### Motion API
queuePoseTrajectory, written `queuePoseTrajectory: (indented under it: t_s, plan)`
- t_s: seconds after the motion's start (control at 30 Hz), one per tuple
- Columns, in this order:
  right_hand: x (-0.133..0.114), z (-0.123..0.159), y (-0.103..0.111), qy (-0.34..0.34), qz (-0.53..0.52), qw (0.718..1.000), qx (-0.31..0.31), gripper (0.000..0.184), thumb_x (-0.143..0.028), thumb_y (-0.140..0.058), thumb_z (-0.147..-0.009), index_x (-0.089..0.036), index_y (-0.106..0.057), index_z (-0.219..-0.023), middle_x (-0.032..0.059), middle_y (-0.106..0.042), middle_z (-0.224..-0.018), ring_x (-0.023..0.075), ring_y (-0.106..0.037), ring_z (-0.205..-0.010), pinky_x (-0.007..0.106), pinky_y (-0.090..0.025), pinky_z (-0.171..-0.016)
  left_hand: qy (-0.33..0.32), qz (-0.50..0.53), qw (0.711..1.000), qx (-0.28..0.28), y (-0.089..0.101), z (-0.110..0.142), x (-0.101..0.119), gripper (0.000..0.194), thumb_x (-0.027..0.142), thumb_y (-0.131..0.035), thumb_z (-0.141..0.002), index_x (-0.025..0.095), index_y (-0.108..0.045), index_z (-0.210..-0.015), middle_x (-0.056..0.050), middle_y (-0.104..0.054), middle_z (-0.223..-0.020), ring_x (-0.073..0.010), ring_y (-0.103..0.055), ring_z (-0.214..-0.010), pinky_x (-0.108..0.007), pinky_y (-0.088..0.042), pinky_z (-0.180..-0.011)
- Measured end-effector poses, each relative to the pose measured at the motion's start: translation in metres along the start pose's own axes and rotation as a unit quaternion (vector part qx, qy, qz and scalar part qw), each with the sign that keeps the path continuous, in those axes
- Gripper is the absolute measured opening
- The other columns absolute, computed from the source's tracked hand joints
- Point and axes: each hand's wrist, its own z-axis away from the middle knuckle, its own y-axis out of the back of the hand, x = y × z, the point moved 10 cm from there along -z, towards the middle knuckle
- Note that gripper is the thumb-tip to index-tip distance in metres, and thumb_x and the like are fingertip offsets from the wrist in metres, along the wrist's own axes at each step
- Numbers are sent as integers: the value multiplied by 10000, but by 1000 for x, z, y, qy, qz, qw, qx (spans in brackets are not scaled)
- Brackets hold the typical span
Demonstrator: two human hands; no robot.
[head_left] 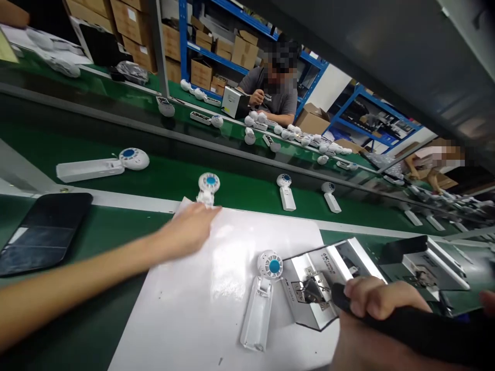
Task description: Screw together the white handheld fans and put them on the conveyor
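where the white sheet [185, 309] meets the pale rail, the left hand [189, 229] reaches away from the person to a white handset [209, 182] with a blue disc. the handset is just beyond the fingers, on the green strip [247, 193] past the rail. its round head points away from the person, and its long axis seems to run back toward the hand, though the near part is hidden. the left hand is much the nearer one. its grip is blurred, so i cannot tell whether it is apart or closed on the handset.

to the right of that hand and closer to the person, a second handset [257, 314] lies on the sheet, hollow side up. its long axis runs away and slightly right, head at the far end. the right hand [381, 304] is off to its right, its grip clamped round a black tool [410, 322] whose blunt end points left, just beside the silver printed holder [334, 265]. a dark tablet [42, 232] rests on the counter [112, 232] at far left.
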Motion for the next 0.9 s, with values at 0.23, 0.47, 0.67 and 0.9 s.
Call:
queuePoseTrajectory:
  t_s: [0.23,0.47,0.67,0.9]
  plan:
    - [26,14,10,11,47,999,-2,649,-877,-319,-937,-308,-457,-1216,-117,-491,-538,176,-398,-395,358,-421,-407,12,-6,998,64,55,-55,-95,348,189,-516,-968,51,-705,-1226,-146,-645,-1089,-452,-618,-1201,-632,-475,-1064]
    - [19,32,0,9,57,998,9,596,-792,-461,-966,-275,-490,-1261,-97,-519,-589,159,-449,-462,366,-474,-510,-244,106,955,131,33,17,119,484,447,-401,-1081,189,-787,-944,-110,-705,-967,-271,-638,-911,-440,-622,-917]
    - [38,46,-52,-56,-110,988,-92,644,-859,-312,-952,-329,-488,-1274,-119,-520,-546,134,-375,-372,292,-421,-381,-431,151,888,48,-25,85,223,189,276,-648,-956,109,-704,-1023,-102,-660,-920,-252,-596,-838,-418,-540,-954]
    - [66,56,-74,-117,-108,982,-98,610,-849,-491,-911,-305,-479,-1187,-128,-515,-533,131,-384,-369,286,-419,-392,-415,161,894,48,-25,82,208,126,252,-628,-982,132,-666,-983,-77,-656,-940,-237,-596,-908,-411,-479,-1064]
